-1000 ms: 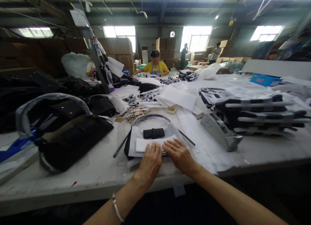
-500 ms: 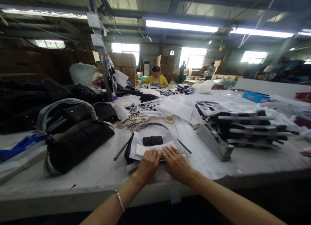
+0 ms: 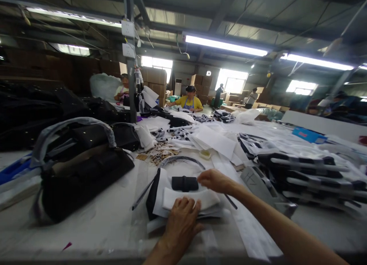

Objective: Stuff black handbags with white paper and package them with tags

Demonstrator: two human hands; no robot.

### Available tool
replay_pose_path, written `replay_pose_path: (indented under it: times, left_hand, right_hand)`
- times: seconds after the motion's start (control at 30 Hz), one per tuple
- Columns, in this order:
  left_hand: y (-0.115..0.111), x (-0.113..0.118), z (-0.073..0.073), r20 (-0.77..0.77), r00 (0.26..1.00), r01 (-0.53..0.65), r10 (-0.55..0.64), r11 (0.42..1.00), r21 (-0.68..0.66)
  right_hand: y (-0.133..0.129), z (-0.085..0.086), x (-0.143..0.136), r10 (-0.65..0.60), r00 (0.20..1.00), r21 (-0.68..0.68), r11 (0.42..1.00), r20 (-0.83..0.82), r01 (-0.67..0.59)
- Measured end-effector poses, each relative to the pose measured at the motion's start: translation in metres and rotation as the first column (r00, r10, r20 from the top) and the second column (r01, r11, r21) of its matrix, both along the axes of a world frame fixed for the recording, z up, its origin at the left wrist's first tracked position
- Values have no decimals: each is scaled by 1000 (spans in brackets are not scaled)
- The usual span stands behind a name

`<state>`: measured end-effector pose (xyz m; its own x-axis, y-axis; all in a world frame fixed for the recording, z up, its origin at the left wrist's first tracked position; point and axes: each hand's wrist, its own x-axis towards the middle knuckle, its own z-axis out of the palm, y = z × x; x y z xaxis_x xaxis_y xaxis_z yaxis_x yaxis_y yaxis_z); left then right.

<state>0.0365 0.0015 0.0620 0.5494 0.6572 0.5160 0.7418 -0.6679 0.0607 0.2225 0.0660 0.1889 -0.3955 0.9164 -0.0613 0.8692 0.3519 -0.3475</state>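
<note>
1. Your left hand (image 3: 182, 221) rests unclenched on the white padding (image 3: 171, 197), likely steadying it over the bag (image 3: 153, 202).
2. Your right hand (image 3: 215, 181) is half-curled beside the black pouch (image 3: 180, 183); grip unclear.
3. The bag lies before you on the surface (image 3: 103, 219).

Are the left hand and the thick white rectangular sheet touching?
Touching: the head view shows the left hand with its fingers lying over the thick white rectangular sheet, no gap visible.
</note>
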Motion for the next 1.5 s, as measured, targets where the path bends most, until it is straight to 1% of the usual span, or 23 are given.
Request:
replay_pose_path:
  times: [0.03,0.1,0.17,0.23,0.3,0.37,0.4,0.47,0.53,0.6,0.7,0.83,0.9,1.0,1.1,1.17,1.2,1.27,1.33,1.4,1.43,1.5]
  left_hand:
    - [0,0,-3,10,1000,-1,1,1000,11]
    - [0,1,-6,35,999,8,-9,1000,28]
    - [2,1,-8,64,998,20,-23,999,50]
    - [3,1,-11,89,996,22,-28,997,73]
    - [5,3,-17,106,994,18,-26,997,77]
    - [6,4,-25,122,992,17,-26,997,75]
    - [6,6,-29,130,991,14,-24,997,77]
    - [7,7,-34,139,990,12,-23,997,81]
    - [6,8,-34,140,990,9,-19,997,73]
    - [5,7,-28,137,990,8,-15,998,57]
    - [2,5,-17,114,993,14,-18,999,39]
    - [-1,2,-4,89,996,19,-20,1000,15]
    - [-2,1,0,77,997,18,-16,1000,-15]
    - [-4,-1,5,52,998,21,-19,999,-44]
    - [-5,-2,9,23,1000,16,-14,998,-53]
    - [-5,-2,11,11,1000,8,-7,998,-56]
    - [-5,-2,12,9,1000,5,-4,998,-58]
    - [-6,-2,14,16,1000,3,-2,998,-67]
    - [-6,-2,16,36,999,0,3,996,-86]
    - [-7,-3,18,61,998,-13,20,993,-115]
    - [-7,-3,19,78,996,-23,34,991,-130]
    - [-8,-4,20,117,991,-43,62,986,-158]
  right_hand:
    - [17,1,-2,-32,999,69,997,40,29]
    - [46,-5,-7,-75,986,166,985,152,50]
    - [68,-17,-13,-90,963,166,985,253,49]
    - [80,-32,-19,-85,940,145,989,331,39]
    - [86,-44,-24,-79,915,148,989,396,21]
    - [88,-51,-29,-80,896,163,987,437,9]
    - [88,-52,-31,-85,889,173,985,451,6]
    - [89,-49,-33,-98,877,193,981,470,6]
    - [89,-40,-35,-103,869,203,979,484,3]
    - [85,-26,-37,-87,859,192,981,505,-13]
    - [70,0,-40,-36,840,154,986,541,-57]
    - [32,30,-44,-3,812,110,991,584,-76]
    - [10,39,-44,-6,795,98,993,607,-67]
    - [-17,42,-42,-23,758,81,996,652,-39]
    - [-32,37,-36,-16,741,114,990,672,-83]
    - [-38,32,-31,-10,764,190,970,645,-148]
    - [-42,28,-29,-16,783,223,962,622,-158]
    - [-52,20,-26,-37,820,235,965,571,-120]
    - [-66,7,-25,-37,848,190,979,529,-76]
    - [-83,-9,-27,-16,878,154,986,479,-66]
    - [-90,-18,-28,-6,895,156,985,445,-71]
    - [-103,-34,-32,-14,931,206,976,366,-66]
